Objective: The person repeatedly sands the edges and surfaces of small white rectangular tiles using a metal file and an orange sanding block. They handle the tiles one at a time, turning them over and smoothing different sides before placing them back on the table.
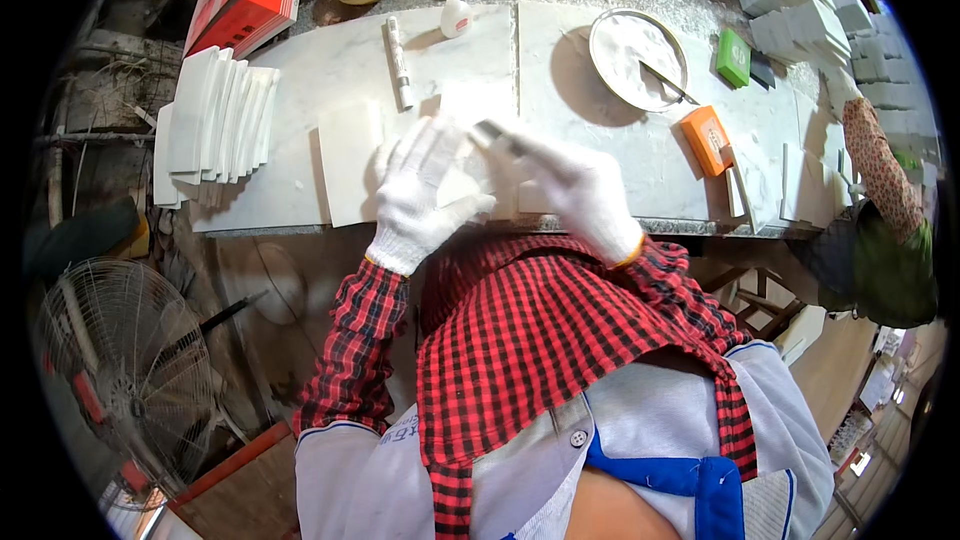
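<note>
A: Where are the gloved hands?

B: Together at the near edge of a marble worktop [550,30]. The left hand [425,180] is spread nearly flat, thumb apart, against a pale stone piece [476,172] lying between the hands, probably to steady it. Glare hides whether it grips.

A: And the right?

B: The right hand [582,180] angles inward, fingers together, seemingly pinching a small grey piece [488,130] at the tips, too blurred to identify.

A: What surrounds them?

B: White slabs [215,125] lean in a row at left, perhaps for easy reach. A marker [398,62] lies beyond. At right, a spatula [665,80] rests in a bowl of white powder [597,65], its handle over the rim, presumably ready to grab.
</note>
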Demonstrator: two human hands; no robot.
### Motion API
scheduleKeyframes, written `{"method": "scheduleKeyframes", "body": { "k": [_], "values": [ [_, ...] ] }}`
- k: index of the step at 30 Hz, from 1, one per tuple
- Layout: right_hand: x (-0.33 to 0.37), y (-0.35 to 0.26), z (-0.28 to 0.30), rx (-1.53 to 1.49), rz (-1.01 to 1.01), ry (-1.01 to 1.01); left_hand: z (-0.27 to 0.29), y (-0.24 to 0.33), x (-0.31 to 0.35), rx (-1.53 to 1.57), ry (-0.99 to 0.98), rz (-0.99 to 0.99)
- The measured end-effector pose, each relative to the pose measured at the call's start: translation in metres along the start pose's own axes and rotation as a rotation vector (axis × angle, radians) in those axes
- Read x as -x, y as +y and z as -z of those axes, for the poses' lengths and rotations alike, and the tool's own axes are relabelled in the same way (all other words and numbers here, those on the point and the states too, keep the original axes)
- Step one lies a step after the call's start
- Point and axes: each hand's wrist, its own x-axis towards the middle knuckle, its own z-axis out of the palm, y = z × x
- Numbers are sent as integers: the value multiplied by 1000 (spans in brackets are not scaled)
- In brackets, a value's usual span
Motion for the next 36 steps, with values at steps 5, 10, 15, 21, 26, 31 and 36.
{"method": "scheduleKeyframes", "body": {
  "k": [5, 10, 15, 21, 26, 31, 36],
  "values": [
    [18, 1, 45, -195, -441, 106, 18, 34, 6, -147, 12, 132],
    [26, -2, 44, -294, -500, 60, 4, 74, -3, -115, -348, 41],
    [37, -16, 34, -305, -314, -2, 12, 110, 3, 780, -209, 449],
    [32, -47, 28, -94, 4, -111, 16, 83, 1, 1115, -302, 991],
    [8, -29, 31, -237, -292, 14, 37, 77, 25, 401, -357, 557],
    [5, -10, -1, 38, -39, 10, 58, 55, 26, -95, 68, 234],
    [11, -37, -14, 388, -106, -48, 31, 26, 16, 51, 36, 301]
  ]
}}
